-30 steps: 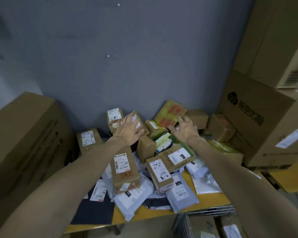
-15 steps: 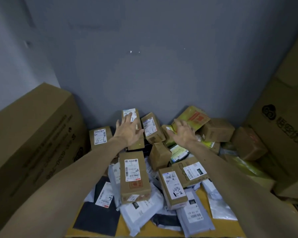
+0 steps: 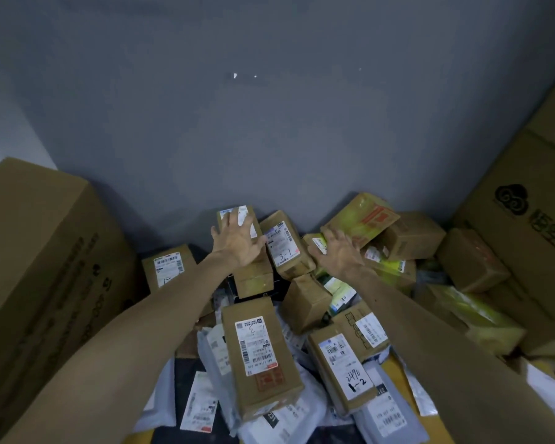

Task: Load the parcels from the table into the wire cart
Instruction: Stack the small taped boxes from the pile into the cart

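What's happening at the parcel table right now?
A person reaches over the parcel heap on the yellow table, both arms stretched toward the back wall. The left hand lies spread on a tall labelled box; the right hand, fingers spread, is at the tilted yellow-green box. Nothing is gripped yet, and the wire cart is out of view.

A grey wall (image 3: 269, 123) stands behind. One big carton (image 3: 45, 251) is at the left, a printed carton (image 3: 526, 267) at the right.
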